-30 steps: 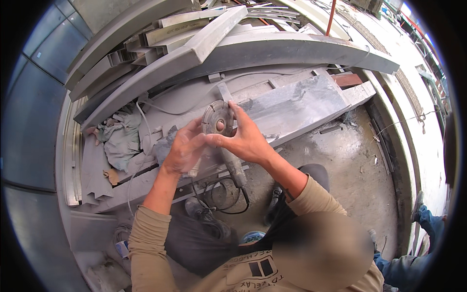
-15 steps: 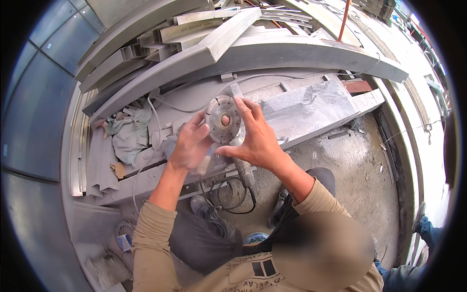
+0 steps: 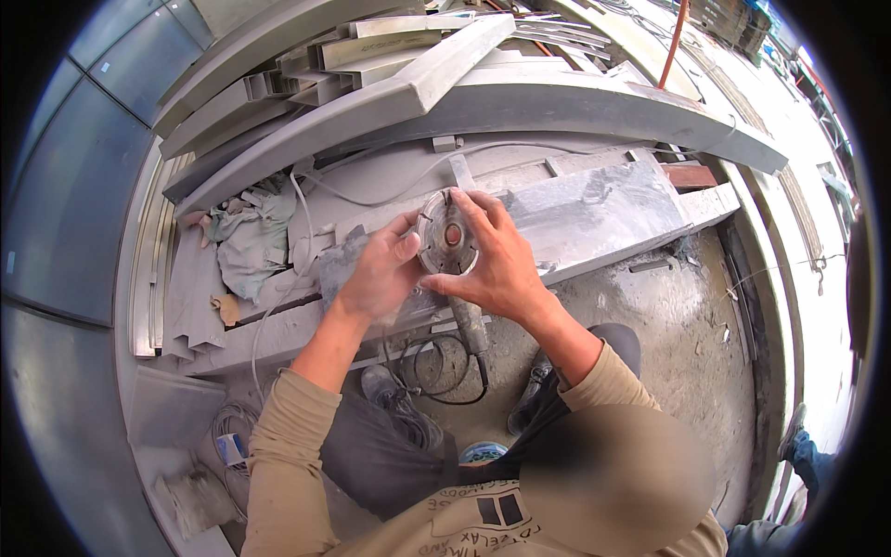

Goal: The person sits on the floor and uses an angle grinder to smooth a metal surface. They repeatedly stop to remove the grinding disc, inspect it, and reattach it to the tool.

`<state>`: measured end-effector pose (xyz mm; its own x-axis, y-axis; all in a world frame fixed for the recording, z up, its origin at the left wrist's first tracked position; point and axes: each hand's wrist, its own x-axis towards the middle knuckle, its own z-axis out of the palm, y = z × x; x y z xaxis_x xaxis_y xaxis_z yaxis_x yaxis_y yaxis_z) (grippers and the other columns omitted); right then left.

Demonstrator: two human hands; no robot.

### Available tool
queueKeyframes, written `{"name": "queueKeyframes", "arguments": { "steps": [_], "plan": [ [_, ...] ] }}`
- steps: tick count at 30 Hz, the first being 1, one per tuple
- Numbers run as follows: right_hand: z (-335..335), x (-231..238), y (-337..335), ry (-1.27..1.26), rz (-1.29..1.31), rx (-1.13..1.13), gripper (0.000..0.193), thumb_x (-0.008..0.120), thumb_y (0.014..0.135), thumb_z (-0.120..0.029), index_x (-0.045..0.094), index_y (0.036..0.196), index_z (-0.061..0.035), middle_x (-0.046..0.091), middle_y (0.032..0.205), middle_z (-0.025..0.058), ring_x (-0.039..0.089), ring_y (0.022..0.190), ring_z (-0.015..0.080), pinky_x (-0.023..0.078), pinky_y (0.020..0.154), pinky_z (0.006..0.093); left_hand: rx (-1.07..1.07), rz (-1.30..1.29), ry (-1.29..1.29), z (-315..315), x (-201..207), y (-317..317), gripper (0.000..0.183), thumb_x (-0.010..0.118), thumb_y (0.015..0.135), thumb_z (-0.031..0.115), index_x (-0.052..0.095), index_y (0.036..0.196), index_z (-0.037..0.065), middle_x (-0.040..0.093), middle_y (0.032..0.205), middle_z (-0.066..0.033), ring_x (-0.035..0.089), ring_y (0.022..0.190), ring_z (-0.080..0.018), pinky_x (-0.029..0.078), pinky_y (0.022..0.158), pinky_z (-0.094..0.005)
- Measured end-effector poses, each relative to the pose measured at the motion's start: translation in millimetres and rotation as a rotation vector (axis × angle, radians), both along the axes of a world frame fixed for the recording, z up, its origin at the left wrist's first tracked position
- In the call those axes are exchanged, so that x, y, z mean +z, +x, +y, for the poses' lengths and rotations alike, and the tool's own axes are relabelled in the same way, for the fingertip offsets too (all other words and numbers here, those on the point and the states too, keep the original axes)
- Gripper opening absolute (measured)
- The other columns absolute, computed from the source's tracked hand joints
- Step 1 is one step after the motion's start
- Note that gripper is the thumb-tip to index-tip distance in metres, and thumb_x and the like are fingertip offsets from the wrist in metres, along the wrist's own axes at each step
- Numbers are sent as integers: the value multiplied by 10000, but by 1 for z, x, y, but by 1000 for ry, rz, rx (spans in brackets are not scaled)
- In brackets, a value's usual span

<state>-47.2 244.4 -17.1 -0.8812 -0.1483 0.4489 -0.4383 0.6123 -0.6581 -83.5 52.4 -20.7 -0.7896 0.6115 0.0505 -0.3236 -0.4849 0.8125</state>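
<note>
A round, dusty segmented cutting disc (image 3: pixel 434 243) with a hole in its middle is held up between my hands. My right hand (image 3: pixel 501 255) grips it by the rim, fingers at the top edge and thumb at the lower edge. At the disc's left rim, my left hand (image 3: pixel 376 269) has its thumb and fingers bent against the edge; it is slightly blurred. Beneath them lies an angle grinder (image 3: pixel 471 327), its grey body pointing toward me and its head partly hidden by my hands. A black cord (image 3: pixel 434 399) loops from it near my shoes.
A dusty metal box beam (image 3: pixel 594 209) lies across in front of me. Behind it are stacked metal channels (image 3: pixel 362 102). Crumpled pale cloth (image 3: pixel 251 237) sits at left, beside a white cable (image 3: pixel 302 209). Coiled wire (image 3: pixel 232 427) lies lower left. Another person's leg (image 3: pixel 809 464) shows at right.
The disc has shifted slightly right and turned more edge-on. My right hand now has its fingers and thumb on the rim, and my left hand has moved right with the disc.
</note>
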Motion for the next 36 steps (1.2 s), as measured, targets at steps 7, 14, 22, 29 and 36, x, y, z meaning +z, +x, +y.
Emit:
{"name": "queueKeyframes", "arguments": {
  "steps": [7, 14, 22, 29, 36],
  "plan": [
    [0, 1, -1, -10, -9, -36, 1027, 902, 596, -423, 440, 1440, -63, 470, 1360, 189, 537, 1191, 377, 501, 939, 457, -44, -80, 89, -4, 3, 1, 499, 520, 940, 129, 415, 1394, -48, 576, 1296, -161, 572, 1215, -252, 444, 1069, -404],
    [1, -2, -2, -97, -56, -23, 1018, 899, 602, -443, 462, 1423, -27, 491, 1339, 208, 552, 1193, 378, 496, 957, 442, 12, -42, -38, -3, 2, 2, 530, 521, 943, 132, 393, 1423, -53, 582, 1287, -155, 576, 1205, -239, 459, 1043, -390],
    [0, -7, -1, -83, -74, -32, 1024, 899, 596, -509, 506, 1409, -26, 508, 1343, 211, 579, 1183, 372, 511, 942, 436, 40, 23, -54, 3, 1, 8, 475, 491, 1039, 222, 415, 1418, -54, 586, 1280, -122, 584, 1169, -189, 479, 1009, -348],
    [2, -8, -2, -43, -6, -32, 1029, 884, 582, -543, 520, 1403, -41, 531, 1333, 216, 591, 1170, 377, 513, 943, 427, 63, 63, -58, 8, 3, 10, 475, 480, 1036, 253, 420, 1412, -31, 592, 1246, -106, 583, 1161, -187, 504, 982, -350],
    [1, -6, 0, -48, -57, -23, 1025, 881, 605, -543, 508, 1407, -24, 533, 1340, 221, 565, 1217, 367, 488, 994, 425, 36, 63, -53, 7, 1, 9, 476, 450, 1039, 225, 404, 1422, -54, 583, 1261, -107, 582, 1147, -167, 491, 971, -324]
  ]
}}
